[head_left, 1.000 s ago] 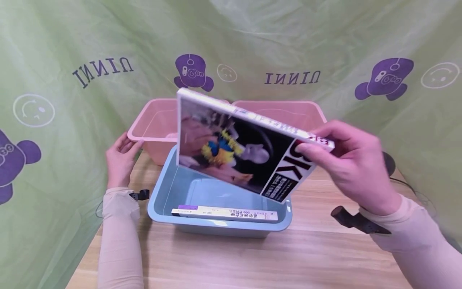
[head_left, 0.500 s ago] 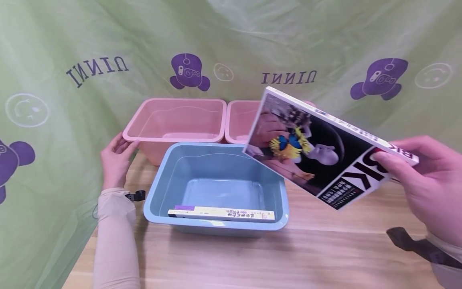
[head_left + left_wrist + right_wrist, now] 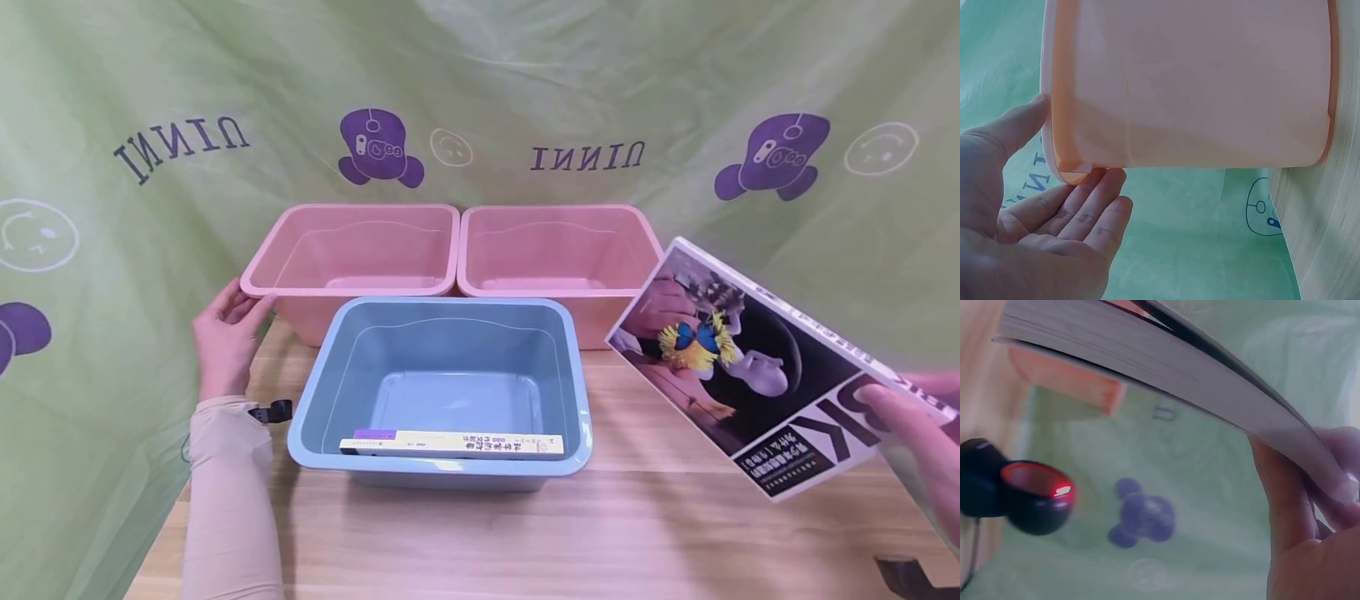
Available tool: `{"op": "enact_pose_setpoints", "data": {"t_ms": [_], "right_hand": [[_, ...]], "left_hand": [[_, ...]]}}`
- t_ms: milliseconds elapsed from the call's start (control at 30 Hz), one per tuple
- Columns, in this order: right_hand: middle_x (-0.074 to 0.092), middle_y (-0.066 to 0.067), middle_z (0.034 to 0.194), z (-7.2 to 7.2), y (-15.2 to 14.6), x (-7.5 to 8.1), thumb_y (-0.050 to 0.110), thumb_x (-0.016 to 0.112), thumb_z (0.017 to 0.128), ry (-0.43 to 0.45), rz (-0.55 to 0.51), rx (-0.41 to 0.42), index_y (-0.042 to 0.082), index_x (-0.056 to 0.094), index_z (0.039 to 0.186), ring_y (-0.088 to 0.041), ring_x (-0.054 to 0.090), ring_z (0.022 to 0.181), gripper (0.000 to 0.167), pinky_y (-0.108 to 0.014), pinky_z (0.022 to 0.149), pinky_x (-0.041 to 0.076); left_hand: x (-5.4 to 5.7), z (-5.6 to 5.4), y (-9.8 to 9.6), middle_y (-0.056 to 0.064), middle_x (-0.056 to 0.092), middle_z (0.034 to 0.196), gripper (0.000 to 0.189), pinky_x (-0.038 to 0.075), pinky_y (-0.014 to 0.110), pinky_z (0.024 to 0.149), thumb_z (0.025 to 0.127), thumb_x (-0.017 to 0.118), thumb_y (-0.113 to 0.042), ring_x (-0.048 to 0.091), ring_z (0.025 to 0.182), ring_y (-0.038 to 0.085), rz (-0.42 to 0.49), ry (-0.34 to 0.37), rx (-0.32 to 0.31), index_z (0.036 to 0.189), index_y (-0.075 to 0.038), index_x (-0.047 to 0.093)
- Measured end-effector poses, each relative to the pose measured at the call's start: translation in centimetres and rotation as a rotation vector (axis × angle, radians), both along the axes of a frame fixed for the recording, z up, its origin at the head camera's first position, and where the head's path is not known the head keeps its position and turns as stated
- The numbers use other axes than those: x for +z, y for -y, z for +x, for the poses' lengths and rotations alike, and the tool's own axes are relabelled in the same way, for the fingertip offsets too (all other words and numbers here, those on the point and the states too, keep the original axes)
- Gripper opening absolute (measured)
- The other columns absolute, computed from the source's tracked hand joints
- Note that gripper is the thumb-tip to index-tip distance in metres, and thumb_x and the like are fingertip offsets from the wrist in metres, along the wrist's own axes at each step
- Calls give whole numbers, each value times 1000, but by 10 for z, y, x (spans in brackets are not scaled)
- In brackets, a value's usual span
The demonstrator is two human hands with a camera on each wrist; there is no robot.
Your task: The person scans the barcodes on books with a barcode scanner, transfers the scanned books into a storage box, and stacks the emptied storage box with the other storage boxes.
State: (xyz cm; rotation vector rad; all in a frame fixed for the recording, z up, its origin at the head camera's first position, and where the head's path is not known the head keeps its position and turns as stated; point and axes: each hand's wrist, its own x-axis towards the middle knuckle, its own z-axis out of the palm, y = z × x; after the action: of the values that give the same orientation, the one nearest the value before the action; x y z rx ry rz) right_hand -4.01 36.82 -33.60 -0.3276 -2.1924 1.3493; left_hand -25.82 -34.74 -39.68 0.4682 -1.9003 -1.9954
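Note:
At the right of the head view, a book (image 3: 720, 358) with a dark picture cover and large "BK" letters hangs tilted above the table. My right hand (image 3: 918, 442) pinches its corner, thumb on the cover; the right wrist view shows the page edges (image 3: 1116, 356). My left hand (image 3: 228, 342) touches the left pink bin (image 3: 300, 304) at its front left corner. The left wrist view shows thumb and loosely extended fingers (image 3: 1094, 206) against the rim. In front, a blue bin (image 3: 450, 479) holds a book (image 3: 453, 443), spine up, along its near wall.
A second pink bin (image 3: 555, 218) stands beside the first at the back. In the right wrist view, a black device (image 3: 1038, 500) with a red-lit round opening and a cable stands on the table (image 3: 450, 550). A green printed curtain (image 3: 480, 83) hangs behind.
My right hand has carried the book rightward and down, from above the blue bin to beyond its right side, uncovering the right pink bin. My left hand stays at the left pink bin's corner.

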Motion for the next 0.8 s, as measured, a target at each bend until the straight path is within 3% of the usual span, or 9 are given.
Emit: {"op": "enact_pose_setpoints", "data": {"t_ms": [100,333,533,800], "right_hand": [[79,29,82,5,-4,-15,-12,69,102,6,9,36,30,77,101,10,70,67,43,-6,59,51],[86,8,87,7,-10,-47,-23,63,100,-120,-300,225,4,79,99,0,78,71,31,-6,75,57],[85,11,83,11,-11,-58,-19,66,102,-55,-241,211,9,80,96,0,77,66,32,-7,68,58],[84,14,80,15,-10,-67,-17,67,102,-10,-216,182,16,80,95,1,78,64,36,-6,66,57]], "left_hand": [[0,1,-1,6,66,159,79,60,4,90,95,92,-19,64,136,14,0,0,1,166,-19,56],[-1,0,-3,10,66,158,77,60,5,92,96,90,-12,66,132,14,15,-39,11,165,-14,56],[-1,1,-4,6,70,148,75,61,5,92,95,90,-10,67,130,14,33,-62,17,163,-12,58],[0,2,-4,9,68,155,78,60,5,91,95,92,-14,66,131,14,15,-46,8,164,-13,57]]}}
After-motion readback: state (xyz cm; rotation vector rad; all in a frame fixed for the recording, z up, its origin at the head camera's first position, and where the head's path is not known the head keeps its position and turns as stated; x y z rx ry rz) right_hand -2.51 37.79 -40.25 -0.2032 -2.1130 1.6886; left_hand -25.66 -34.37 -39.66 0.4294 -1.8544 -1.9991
